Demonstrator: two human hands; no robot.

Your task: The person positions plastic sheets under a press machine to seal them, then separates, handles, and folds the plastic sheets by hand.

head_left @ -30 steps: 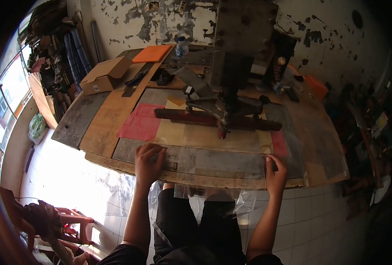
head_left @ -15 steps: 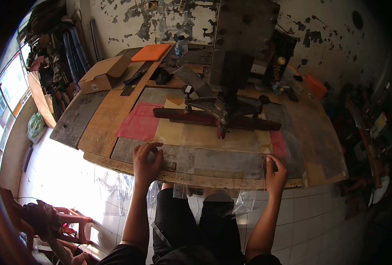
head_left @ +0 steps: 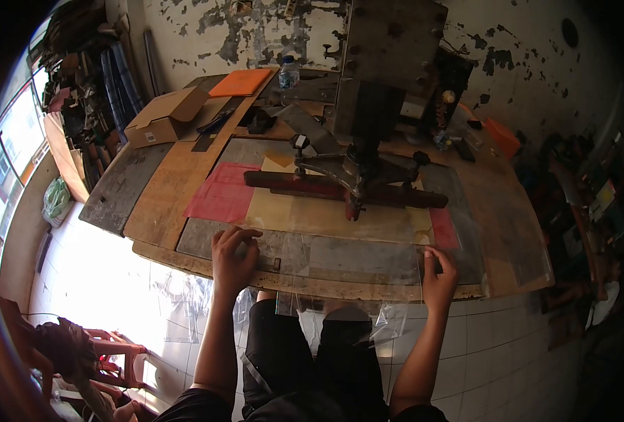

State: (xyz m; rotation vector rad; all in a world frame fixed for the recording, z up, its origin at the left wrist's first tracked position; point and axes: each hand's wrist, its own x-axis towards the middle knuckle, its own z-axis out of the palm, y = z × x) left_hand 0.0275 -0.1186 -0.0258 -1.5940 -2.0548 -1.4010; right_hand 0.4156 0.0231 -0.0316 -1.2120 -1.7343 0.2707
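A clear plastic sheet [head_left: 357, 261] lies over the front of the worktable, with loose plastic [head_left: 389, 321] hanging past the edge above my lap. My right hand [head_left: 440, 276] pinches the sheet's right edge between thumb and fingers. At the left, my left hand [head_left: 234, 259] rests low over the table's front, fingers curved and thumb apart from them, with nothing visible between. Beyond both hands, a yellowish sheet [head_left: 305, 214] with red material [head_left: 220, 195] at its ends lies beneath the dark bar [head_left: 396, 196] of a heavy press [head_left: 368, 112].
An opened cardboard box [head_left: 160, 123], an orange flat piece [head_left: 243, 83] and a water bottle [head_left: 288, 74] stand at the back left. An orange container [head_left: 502, 137] is at the back right. A red stool [head_left: 118, 359] stands on the floor at left; a person sits at far right.
The fingers of my left hand have shifted very slightly. My right hand, the plastic sheet and the press look the same.
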